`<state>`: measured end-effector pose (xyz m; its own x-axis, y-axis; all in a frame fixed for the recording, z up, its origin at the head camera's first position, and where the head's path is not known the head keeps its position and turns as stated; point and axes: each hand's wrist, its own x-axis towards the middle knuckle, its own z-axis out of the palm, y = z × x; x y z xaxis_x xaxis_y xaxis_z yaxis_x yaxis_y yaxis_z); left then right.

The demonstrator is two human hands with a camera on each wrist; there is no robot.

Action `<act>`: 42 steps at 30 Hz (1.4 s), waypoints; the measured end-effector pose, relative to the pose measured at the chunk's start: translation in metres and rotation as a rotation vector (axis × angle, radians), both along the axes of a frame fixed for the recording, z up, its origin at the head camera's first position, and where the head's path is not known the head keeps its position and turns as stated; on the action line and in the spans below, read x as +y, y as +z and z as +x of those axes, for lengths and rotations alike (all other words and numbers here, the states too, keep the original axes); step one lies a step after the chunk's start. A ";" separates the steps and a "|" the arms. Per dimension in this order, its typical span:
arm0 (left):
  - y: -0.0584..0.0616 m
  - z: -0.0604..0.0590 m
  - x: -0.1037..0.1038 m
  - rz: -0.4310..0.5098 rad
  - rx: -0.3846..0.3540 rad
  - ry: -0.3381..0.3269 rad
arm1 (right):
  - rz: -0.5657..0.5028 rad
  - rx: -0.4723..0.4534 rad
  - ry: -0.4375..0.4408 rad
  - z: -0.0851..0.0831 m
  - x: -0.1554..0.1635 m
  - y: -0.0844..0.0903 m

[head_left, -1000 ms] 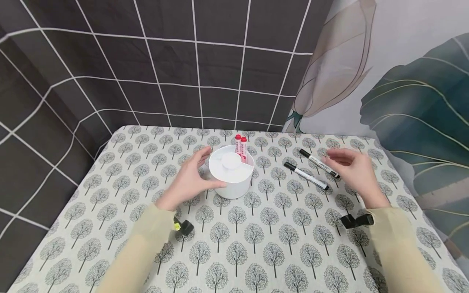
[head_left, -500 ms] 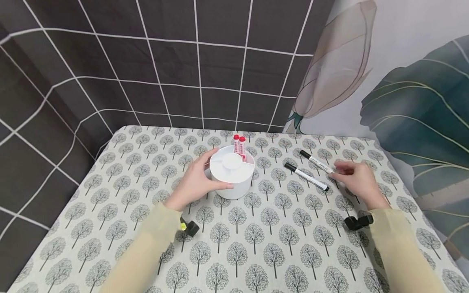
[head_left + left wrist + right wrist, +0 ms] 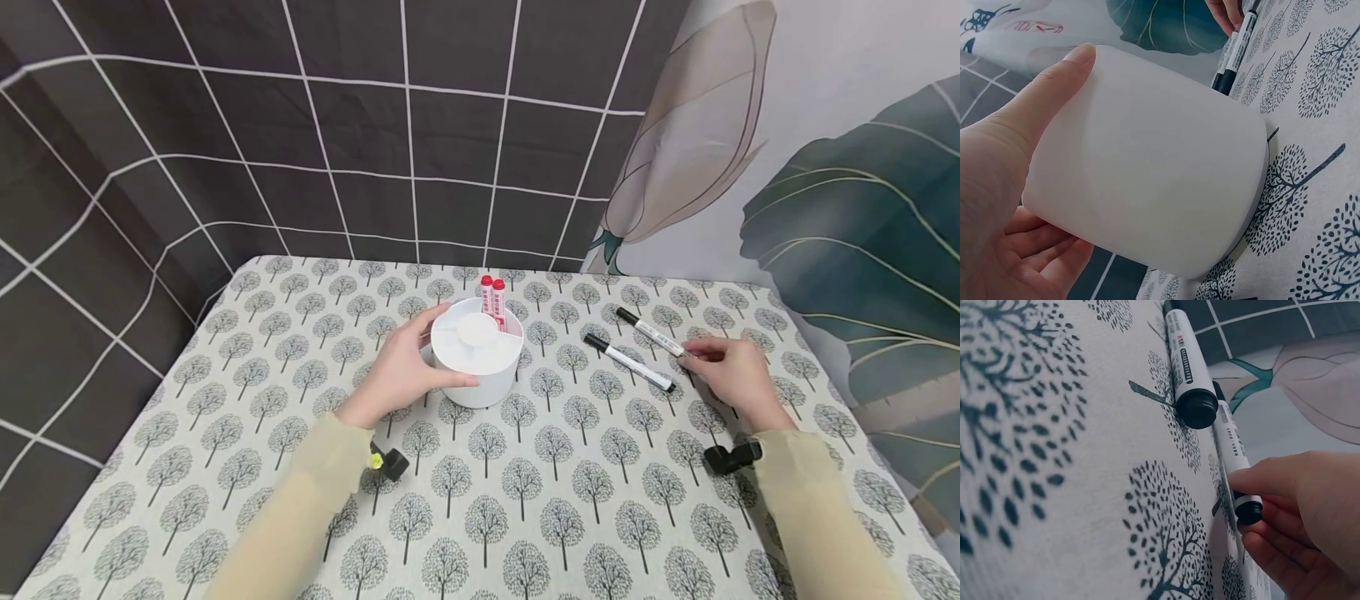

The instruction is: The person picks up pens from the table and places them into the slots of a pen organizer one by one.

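My left hand (image 3: 397, 371) grips a round white pen holder (image 3: 483, 388), thumb on the near side at the rim and fingers round the left. Its smooth wall (image 3: 1154, 162) fills much of the left wrist view. Two red-capped markers (image 3: 492, 302) stand upright in a rear compartment. On the right, my right hand (image 3: 731, 371) pinches the near end of a black-and-white marker (image 3: 651, 332) between thumb and fingers; the right wrist view shows the thumb across its barrel (image 3: 1233, 447). A second black-and-white marker (image 3: 632, 364) lies just left of it, untouched.
A pale tablecloth (image 3: 525, 517) with a tree print covers the table. Behind it hang a dark grid-patterned curtain (image 3: 360, 133) and, at right, a floral cloth (image 3: 825, 208). Each wrist carries a small black camera (image 3: 733, 457).
My left hand has moved right and closed round the pen holder. My right hand has come down onto the farther marker's near end and now pinches it.
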<state>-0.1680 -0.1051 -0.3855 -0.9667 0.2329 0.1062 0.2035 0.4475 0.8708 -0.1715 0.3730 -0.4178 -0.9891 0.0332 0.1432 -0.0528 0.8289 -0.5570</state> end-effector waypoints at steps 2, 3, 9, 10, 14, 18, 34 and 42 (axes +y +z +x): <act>0.000 0.000 0.000 0.000 0.003 -0.002 | 0.003 0.009 -0.005 0.001 0.000 -0.001; 0.000 0.000 0.000 0.001 0.004 -0.004 | -0.001 0.014 -0.007 0.001 0.000 -0.001; 0.000 0.001 0.000 0.000 0.011 -0.004 | -0.026 0.046 -0.034 0.004 -0.003 0.005; -0.001 0.001 0.000 -0.001 0.011 -0.002 | -0.028 0.051 -0.039 0.004 -0.004 0.007; -0.002 0.000 0.000 0.009 0.000 0.003 | -0.055 0.104 -0.040 0.006 -0.011 0.020; -0.002 0.000 0.000 0.018 -0.009 0.004 | -0.054 0.152 -0.037 0.009 -0.020 0.034; 0.000 0.001 -0.001 0.004 0.011 -0.009 | -0.077 0.380 0.020 0.020 -0.052 0.076; 0.001 0.000 -0.001 -0.020 0.030 -0.011 | -0.191 0.493 0.094 0.027 -0.074 0.097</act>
